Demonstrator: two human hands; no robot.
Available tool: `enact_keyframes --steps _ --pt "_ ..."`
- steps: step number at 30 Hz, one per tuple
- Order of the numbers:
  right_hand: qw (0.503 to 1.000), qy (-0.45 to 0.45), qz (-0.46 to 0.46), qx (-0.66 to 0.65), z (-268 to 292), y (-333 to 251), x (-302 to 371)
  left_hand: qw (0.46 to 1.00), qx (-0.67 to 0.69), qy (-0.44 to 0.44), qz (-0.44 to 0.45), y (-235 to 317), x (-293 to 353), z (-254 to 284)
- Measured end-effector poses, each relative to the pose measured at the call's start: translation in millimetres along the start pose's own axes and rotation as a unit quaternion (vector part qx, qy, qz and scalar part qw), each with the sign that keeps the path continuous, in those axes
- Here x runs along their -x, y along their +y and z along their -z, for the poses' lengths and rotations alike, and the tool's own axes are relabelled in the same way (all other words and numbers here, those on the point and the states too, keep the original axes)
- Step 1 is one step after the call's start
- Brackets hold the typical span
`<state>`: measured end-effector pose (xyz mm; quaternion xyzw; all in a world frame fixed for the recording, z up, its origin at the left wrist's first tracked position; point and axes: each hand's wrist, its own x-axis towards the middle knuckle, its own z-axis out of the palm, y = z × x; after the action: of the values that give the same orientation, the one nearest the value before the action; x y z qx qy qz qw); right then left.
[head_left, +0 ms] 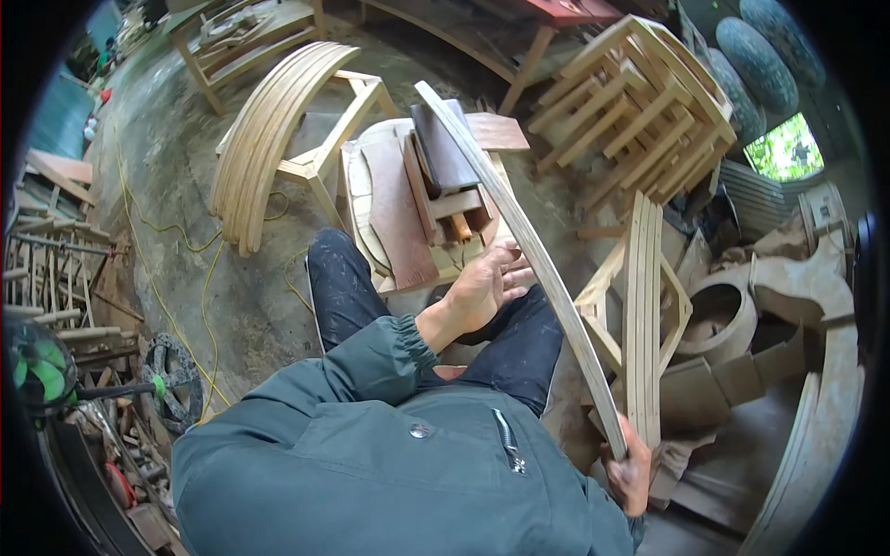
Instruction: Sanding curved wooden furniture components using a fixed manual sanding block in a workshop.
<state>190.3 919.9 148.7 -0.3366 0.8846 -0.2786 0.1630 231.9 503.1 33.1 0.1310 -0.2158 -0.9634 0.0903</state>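
Observation:
My right hand point(630, 468) is closed round the near end of a long, slightly curved wooden strip point(528, 246). The strip slants up and away to the left, its far end over the low work stand. My left hand point(487, 287) lies beside the strip's middle with fingers apart, and whether the fingertips touch the wood I cannot tell. In front of my knees, the low stand bears thin brown boards point(400, 227) and a dark block-like wooden fixture point(445, 153) with an orange-brown peg point(461, 227) at its near side.
Curved wooden strips point(278, 139) rest on a frame at the left. More strips point(642, 324) lean on a frame at the right. Stacked slats point(640, 111) stand far right. A yellow cord point(139, 250) crosses the floor. A green-bladed fan point(42, 371) is at the left edge.

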Motion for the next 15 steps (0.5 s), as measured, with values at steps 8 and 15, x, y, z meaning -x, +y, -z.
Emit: enact_keyframes --steps 8,15 --pt "0.963 -0.067 -0.162 -0.203 -48.2 -20.6 15.7 0.998 0.017 -0.059 -0.014 -23.6 8.3 -44.2" --pt "0.986 0.056 0.087 -0.133 -57.6 -16.1 -43.5 0.988 0.058 -0.001 -0.140 30.5 19.3 -50.2"
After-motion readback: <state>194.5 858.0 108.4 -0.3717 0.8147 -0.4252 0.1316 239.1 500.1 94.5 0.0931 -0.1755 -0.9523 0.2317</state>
